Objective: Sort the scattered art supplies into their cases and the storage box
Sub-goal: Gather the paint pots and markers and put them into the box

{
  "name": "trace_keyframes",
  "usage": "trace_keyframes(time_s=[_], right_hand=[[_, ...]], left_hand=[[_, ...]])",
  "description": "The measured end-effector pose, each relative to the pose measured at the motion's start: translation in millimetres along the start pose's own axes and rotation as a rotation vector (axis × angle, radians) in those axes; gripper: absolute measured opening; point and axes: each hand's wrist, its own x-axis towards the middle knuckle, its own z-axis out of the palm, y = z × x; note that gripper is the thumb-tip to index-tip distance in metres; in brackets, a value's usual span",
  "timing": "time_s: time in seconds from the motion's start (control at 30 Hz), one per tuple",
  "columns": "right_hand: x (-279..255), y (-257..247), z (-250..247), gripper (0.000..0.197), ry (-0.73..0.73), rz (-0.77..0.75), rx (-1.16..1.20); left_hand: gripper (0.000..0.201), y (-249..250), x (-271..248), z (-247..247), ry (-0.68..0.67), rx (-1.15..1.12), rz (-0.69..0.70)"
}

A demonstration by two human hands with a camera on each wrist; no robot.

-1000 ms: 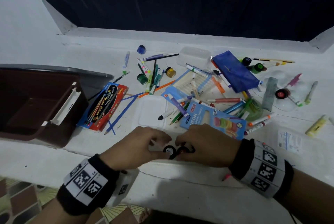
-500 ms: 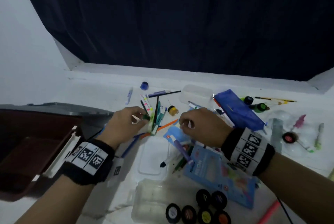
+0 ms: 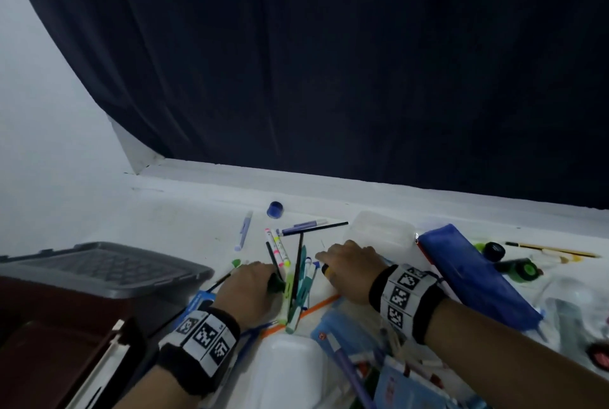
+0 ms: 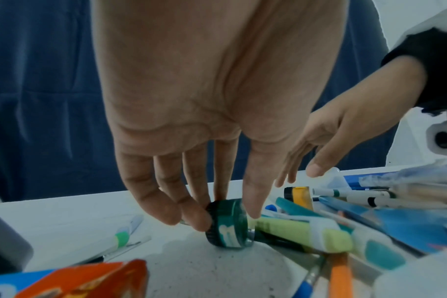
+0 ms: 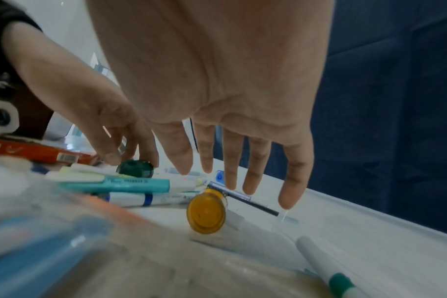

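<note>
A green paint pot (image 4: 230,229) lies on its side on the white table, and my left hand (image 4: 226,213) pinches it between thumb and fingers. In the head view the left hand (image 3: 250,286) sits left of a pile of highlighters and pens (image 3: 296,286), largely covering the green pot (image 3: 275,283). My right hand (image 5: 232,181) hovers with straight, spread fingers just over a yellow paint pot (image 5: 207,213) that lies tipped on its side. In the head view the right hand (image 3: 349,263) covers most of that yellow pot (image 3: 326,269).
A brown storage box (image 3: 49,342) with a grey lid (image 3: 99,270) stands at the left. A clear plastic case (image 3: 382,230) and a blue pouch (image 3: 474,276) lie beyond and right of the right hand. A blue pot (image 3: 275,209) sits farther back. A white lid (image 3: 286,369) lies near.
Both hands have left the black-capped pots at the near edge and moved out to the pen pile. The left hand now pinches the green pot; the right hand has moved over the yellow one.
</note>
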Motion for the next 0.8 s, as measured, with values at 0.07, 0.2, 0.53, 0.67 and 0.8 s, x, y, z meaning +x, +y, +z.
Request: trace_keyframes(time_s=[0.07,0.2,0.53,0.67,0.8], right_hand=[[5,0,5,0.035,-0.012,0.000,-0.096],[7,-3,1,0.040,-0.040,-0.003,-0.180],[-45,-11,-32,0.020,0.262,-0.074,0.335],[-92,-25,-42,0.024,0.413,-0.060,0.569],[-142,-45,-39,0.032,0.477,-0.047,0.646]], left_hand=[[0.022,-3,1,2,0.001,-0.030,0.013],[0.022,-4,0,2,-0.004,-0.056,0.035],[0.033,4,-52,-33,0.239,-0.524,0.011],[0.037,20,-94,-55,0.239,-0.997,-0.007],[0.035,31,-130,-71,0.209,-1.265,0.079]])
